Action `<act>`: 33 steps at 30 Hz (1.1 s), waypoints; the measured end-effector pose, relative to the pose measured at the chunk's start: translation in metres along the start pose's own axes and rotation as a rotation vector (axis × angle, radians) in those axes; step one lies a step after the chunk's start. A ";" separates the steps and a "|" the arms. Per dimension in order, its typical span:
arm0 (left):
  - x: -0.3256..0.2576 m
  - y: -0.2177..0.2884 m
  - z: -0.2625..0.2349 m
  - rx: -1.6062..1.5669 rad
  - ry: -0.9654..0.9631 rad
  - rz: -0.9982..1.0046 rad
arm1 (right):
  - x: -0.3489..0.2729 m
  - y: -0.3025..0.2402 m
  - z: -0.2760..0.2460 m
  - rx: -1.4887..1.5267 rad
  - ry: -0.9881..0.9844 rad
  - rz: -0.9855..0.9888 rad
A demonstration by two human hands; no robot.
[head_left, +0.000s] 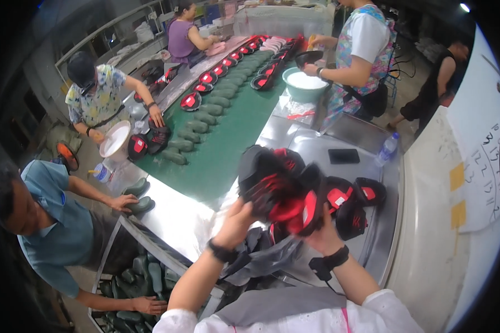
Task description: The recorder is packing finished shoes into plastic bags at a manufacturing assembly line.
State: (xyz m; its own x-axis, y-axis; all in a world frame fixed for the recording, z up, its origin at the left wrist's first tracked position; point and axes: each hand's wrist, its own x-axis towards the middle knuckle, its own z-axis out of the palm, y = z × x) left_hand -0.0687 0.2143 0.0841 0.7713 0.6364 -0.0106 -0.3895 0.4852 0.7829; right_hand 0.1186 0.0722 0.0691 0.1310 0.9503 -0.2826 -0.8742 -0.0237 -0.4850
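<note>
Holding a bunch of black-and-red shoe uppers (264, 191) out front with both hands, honestly couldn't count them through the blur. Had the left hand (236, 221) closed on the bunch's near left edge and the right hand (323, 236) clasped around the underside of a red-lined upper (311, 210). Couldn't make out the exact finger placement, though. Wore a black strap (222, 253) on each wrist.

Held all that over the near end of a shiny metal table (303, 136), with more loose uppers (339, 194) piled just to the right. Noticed a black phone (344, 156) lying flat behind the pile, plus a water bottle (387, 149) standing near the right edge.

Further out, saw a long green work surface (222, 161) with dark green shoe lasts (205, 118) lined up along it. On the left, spotted a co-worker in a blue shirt (61, 222), one hand on a pair of lasts, the other down in a metal rack (150, 244) full of them. Beyond, saw somebody in a patterned shirt (103, 91) beside a white bowl (118, 156), and across from there, a person in a flowered apron (366, 50) by a pale green bowl (303, 93).
</note>
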 end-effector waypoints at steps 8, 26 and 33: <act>0.093 -0.034 -0.009 0.790 -0.173 -0.059 | -0.002 -0.048 -0.120 0.245 0.653 -0.554; 0.157 -0.125 -0.102 1.290 0.128 -0.539 | 0.091 0.020 -0.066 -1.961 0.178 -0.118; 0.082 -0.045 -0.092 0.292 -0.051 -0.022 | 0.085 -0.037 -0.138 -1.898 0.501 -0.183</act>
State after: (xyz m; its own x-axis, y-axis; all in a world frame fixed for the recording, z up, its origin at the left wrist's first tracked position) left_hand -0.0340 0.3003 -0.0096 0.8050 0.5932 -0.0047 -0.2163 0.3008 0.9288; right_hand 0.2270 0.1110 -0.0515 0.5409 0.8297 -0.1384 0.6591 -0.5202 -0.5431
